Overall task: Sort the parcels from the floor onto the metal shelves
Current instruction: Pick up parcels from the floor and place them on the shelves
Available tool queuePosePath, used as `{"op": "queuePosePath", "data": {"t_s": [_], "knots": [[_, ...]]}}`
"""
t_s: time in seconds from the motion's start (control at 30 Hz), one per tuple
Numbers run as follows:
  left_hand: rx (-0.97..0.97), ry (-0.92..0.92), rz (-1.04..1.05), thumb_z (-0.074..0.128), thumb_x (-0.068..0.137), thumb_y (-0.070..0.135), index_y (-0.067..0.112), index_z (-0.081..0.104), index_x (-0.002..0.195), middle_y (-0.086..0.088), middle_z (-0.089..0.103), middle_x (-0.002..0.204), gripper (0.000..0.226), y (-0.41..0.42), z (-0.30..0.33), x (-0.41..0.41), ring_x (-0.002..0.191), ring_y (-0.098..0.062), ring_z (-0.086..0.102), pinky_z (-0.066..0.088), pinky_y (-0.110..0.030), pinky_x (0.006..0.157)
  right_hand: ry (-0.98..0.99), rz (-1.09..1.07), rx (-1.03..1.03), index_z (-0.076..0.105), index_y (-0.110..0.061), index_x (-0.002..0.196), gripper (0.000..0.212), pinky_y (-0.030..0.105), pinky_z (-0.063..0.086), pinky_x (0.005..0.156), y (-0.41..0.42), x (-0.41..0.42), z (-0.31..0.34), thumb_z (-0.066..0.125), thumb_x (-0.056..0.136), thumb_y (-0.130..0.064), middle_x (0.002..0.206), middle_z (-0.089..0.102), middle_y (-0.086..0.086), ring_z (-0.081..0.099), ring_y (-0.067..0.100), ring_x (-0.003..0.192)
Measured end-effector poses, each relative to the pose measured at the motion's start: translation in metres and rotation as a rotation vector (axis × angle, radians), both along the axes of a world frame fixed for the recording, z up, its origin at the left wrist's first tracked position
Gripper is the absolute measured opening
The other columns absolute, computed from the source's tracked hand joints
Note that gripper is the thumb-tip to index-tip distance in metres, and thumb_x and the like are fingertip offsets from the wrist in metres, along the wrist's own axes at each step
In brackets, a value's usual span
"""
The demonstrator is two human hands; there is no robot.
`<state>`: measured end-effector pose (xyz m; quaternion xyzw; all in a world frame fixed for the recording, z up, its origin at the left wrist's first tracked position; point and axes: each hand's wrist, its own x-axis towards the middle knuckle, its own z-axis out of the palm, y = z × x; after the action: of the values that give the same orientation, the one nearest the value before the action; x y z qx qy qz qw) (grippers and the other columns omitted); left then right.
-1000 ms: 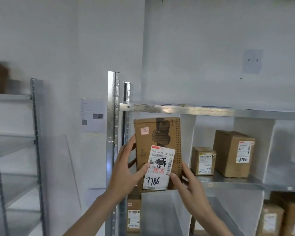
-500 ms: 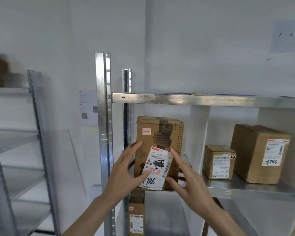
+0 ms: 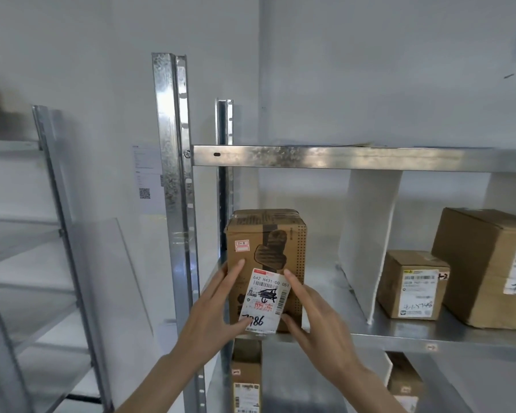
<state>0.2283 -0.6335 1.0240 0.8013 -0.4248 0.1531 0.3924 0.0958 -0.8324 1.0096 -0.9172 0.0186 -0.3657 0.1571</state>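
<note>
Standing before a galvanised steel shelving unit (image 3: 340, 158) against a plain white wall (image 3: 370, 70), its perforated front upright (image 3: 173, 174) rising at 11 o'clock of the frame. Showing a second grey metal rack (image 3: 57, 234) at 9 o'clock, with a white printed notice bearing a QR code (image 3: 145, 180) hanging on the wall between the two. Dividing the middle shelf board (image 3: 429, 338) with a white upright panel (image 3: 367, 248).

Resting upright at the left end of that shelf, in the compartment left of the panel: a tall brown cardboard parcel with dark tape patches (image 3: 265, 257). Carrying a white shipping label (image 3: 265, 302) reading "642 H431-00 051", with red characters and handwritten "7786"; also a small red-and-white sticker (image 3: 241, 245) marked "1-1".

Touching the parcel's left front edge with the left hand (image 3: 212, 317), fingers straight, thumb lying on the label's lower corner. Pressing the right hand (image 3: 319, 320) against the label's right side, fingers extended, thumb at the bottom edge; neither hand wrapping around the box.

Sitting at 3 o'clock, beyond the panel: a small brown carton (image 3: 411, 284) with a white label, and a larger brown carton (image 3: 489, 263) with partly readable handwriting. Showing more labelled brown boxes (image 3: 246, 380) on the tier below.
</note>
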Motion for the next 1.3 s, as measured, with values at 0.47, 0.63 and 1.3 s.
{"op": "queuePosePath", "data": {"t_s": [0.47, 0.63, 1.3], "knots": [[0.095, 0.008, 0.0, 0.082, 0.083, 0.035, 0.069, -0.013, 0.143, 0.028, 0.002, 0.161, 0.118, -0.012, -0.032, 0.06, 0.123, 0.037, 0.013, 0.044, -0.018, 0.103, 0.036, -0.103, -0.011, 0.008, -0.051, 0.162, 0.099, 0.051, 0.059, 0.095, 0.002, 0.066, -0.04, 0.077, 0.091, -0.037, 0.145, 0.057, 0.0, 0.061, 0.022, 0.126], [0.033, 0.029, -0.006, 0.083, 0.081, 0.023, 0.068, -0.007, 0.146, 0.016, 0.009, 0.167, 0.12, -0.014, -0.043, 0.07, 0.123, 0.036, 0.017, 0.041, -0.009, 0.098, 0.002, -0.135, -0.031, 0.018, -0.044, 0.163, 0.108, 0.05, 0.063, 0.087, 0.01, 0.075, -0.045, 0.087, 0.081, -0.032, 0.14, 0.063, 0.006, 0.067, 0.026, 0.119], [0.089, -0.097, 0.069, 0.067, 0.094, 0.038, 0.067, -0.03, 0.137, 0.011, 0.002, 0.167, 0.11, -0.027, -0.069, 0.077, 0.13, 0.008, 0.019, 0.044, -0.017, 0.1, 0.163, -0.28, -0.346, 0.015, -0.041, 0.164, 0.102, 0.068, 0.051, 0.097, -0.011, 0.085, -0.05, 0.073, 0.083, -0.062, 0.145, 0.059, 0.013, 0.061, 0.04, 0.129]]}}
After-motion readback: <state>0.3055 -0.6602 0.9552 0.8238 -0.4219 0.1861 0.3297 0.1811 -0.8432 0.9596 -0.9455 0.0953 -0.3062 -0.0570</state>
